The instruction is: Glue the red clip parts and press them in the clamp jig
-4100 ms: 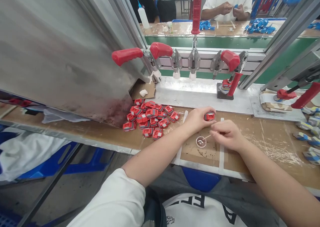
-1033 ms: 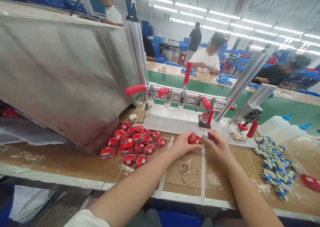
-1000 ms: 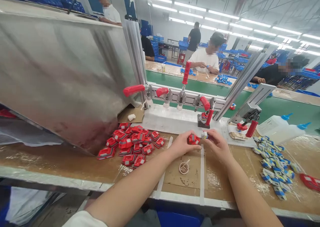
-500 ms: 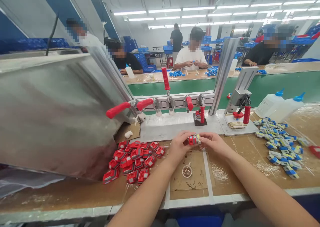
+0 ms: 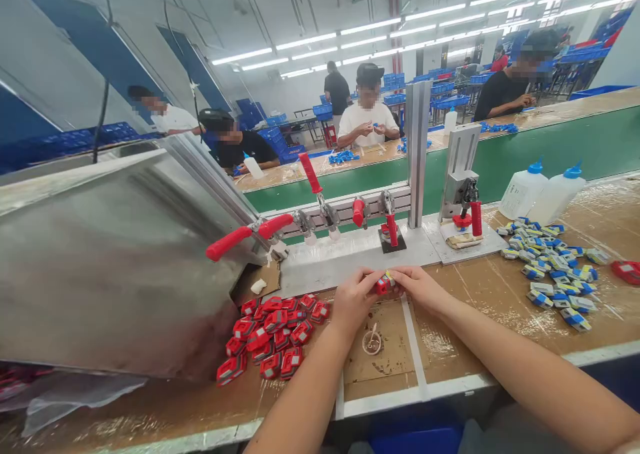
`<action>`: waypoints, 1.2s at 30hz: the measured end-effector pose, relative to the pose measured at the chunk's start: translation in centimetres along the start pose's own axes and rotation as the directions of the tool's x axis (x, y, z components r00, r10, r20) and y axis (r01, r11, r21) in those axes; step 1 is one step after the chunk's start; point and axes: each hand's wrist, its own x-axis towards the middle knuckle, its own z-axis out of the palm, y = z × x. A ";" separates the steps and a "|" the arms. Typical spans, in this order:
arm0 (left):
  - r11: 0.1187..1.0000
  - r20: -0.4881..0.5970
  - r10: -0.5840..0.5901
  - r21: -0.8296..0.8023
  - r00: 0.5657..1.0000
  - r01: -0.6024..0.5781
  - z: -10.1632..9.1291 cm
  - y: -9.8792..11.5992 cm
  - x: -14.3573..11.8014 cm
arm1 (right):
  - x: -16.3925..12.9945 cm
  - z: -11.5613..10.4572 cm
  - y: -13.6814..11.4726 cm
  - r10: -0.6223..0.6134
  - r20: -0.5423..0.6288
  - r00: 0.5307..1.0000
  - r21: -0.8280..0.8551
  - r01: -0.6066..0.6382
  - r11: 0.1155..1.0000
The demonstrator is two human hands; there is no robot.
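Observation:
Above the bench, my left hand (image 5: 354,299) is closed around a small red plastic block (image 5: 384,285) with grey and yellow parts on it. From the other side, the fingers of my right hand (image 5: 416,286) pinch its yellow end. Fingers cover much of the block. Just below lies a small round cup (image 5: 372,343) with a thin stick in it, on a taped cardboard sheet (image 5: 395,374). To the left is a pile of similar red and grey blocks (image 5: 275,327). Many blue, yellow and grey blocks (image 5: 545,261) are heaped at the right.
Behind my hands stands a metal frame with several red-handled toggle clamps (image 5: 325,207). Another clamp stand (image 5: 463,207) is to its right, near two white bottles (image 5: 535,191). A large metal panel (image 5: 115,261) leans at left. Co-workers (image 5: 370,117) sit across the green divider.
The camera view has tilted and shifted. Both hands still hold the red block together, and it appears turned a little, with less of it showing between the fingers.

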 end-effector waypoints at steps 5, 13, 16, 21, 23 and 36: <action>0.996 0.035 -0.016 0.090 0.999 0.013 0.2 0.4 0.1 | 0.0 -0.1 0.5 -0.119 -0.045 0.992 -0.220 0.106 0.970; 0.993 0.145 0.071 0.078 0.987 -0.083 -0.6 1.6 2.0 | 0.2 -0.5 0.0 -0.105 -0.023 0.994 -0.336 0.091 0.938; 0.979 0.115 0.023 -0.206 0.993 0.001 -0.7 2.0 3.0 | 0.4 -0.8 0.1 -0.068 -0.029 0.997 -0.203 0.061 0.977; 0.796 0.255 -0.134 -0.548 0.957 0.258 0.2 2.3 3.9 | 0.3 -1.6 -0.3 0.042 -0.021 0.999 -0.230 -0.045 0.972; 0.736 0.272 -0.191 -0.595 0.943 0.321 0.5 2.0 4.2 | 0.4 -2.3 -1.1 -0.004 -0.103 0.995 -0.422 -0.041 0.906; 0.832 0.180 -0.217 -0.480 0.960 0.278 1.3 -1.8 10.0 | 4.8 -2.6 -7.9 -0.254 -0.301 0.919 -0.359 0.137 0.923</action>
